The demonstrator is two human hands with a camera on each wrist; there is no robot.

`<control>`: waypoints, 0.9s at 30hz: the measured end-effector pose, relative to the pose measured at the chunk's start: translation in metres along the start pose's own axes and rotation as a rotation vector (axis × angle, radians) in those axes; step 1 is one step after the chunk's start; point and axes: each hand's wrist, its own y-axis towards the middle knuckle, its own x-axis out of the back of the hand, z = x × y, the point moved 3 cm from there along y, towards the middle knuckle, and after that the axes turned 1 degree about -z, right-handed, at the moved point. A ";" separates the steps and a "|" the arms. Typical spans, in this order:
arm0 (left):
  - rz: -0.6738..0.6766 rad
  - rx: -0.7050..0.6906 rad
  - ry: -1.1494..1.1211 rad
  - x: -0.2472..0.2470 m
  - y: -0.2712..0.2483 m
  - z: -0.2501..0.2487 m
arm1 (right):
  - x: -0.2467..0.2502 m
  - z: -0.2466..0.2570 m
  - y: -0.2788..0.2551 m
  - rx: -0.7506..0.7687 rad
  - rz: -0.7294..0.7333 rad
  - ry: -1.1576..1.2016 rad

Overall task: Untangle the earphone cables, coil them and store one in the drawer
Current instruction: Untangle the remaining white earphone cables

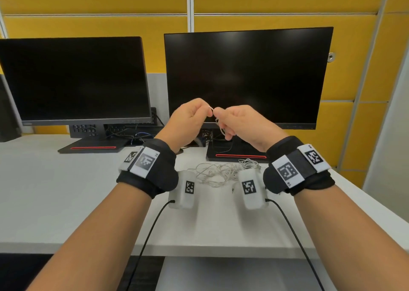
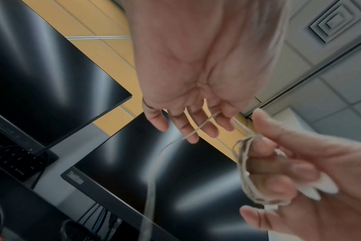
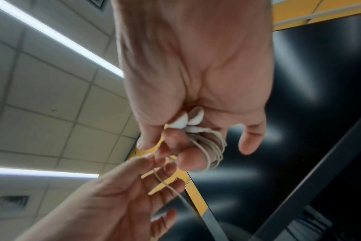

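Both hands are raised in front of the right monitor with one white earphone cable between them. My right hand [image 1: 223, 122] has the cable coil [image 3: 213, 150] wound in several loops round its fingers, and the two earbuds [image 3: 185, 120] are tucked against its palm. My left hand [image 1: 205, 113] pinches the cable's free run [image 2: 198, 128] just left of the right hand; that strand trails down from it. A second white earphone tangle [image 1: 218, 173] lies loose on the desk below the hands.
Two dark monitors [image 1: 73, 78] [image 1: 247, 75] stand at the back of the white desk [image 1: 66, 191], with black cables between their bases. A grey surface [image 1: 232, 273] shows below the desk's front edge. Yellow partition panels close off the back.
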 end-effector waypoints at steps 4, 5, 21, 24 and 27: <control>0.101 0.068 0.033 -0.009 -0.001 0.010 | 0.002 0.006 -0.001 0.045 0.002 0.521; 0.149 0.088 0.071 -0.012 -0.003 0.013 | 0.005 0.007 0.000 0.069 -0.025 0.631; 0.028 0.018 -0.108 -0.011 0.004 0.004 | -0.007 -0.017 -0.002 -0.033 0.072 0.242; 0.017 0.121 -0.333 -0.020 0.007 0.010 | -0.008 -0.015 -0.003 0.013 0.151 0.498; -0.001 0.164 -0.552 -0.027 0.006 0.007 | -0.007 -0.015 -0.003 0.002 0.127 0.633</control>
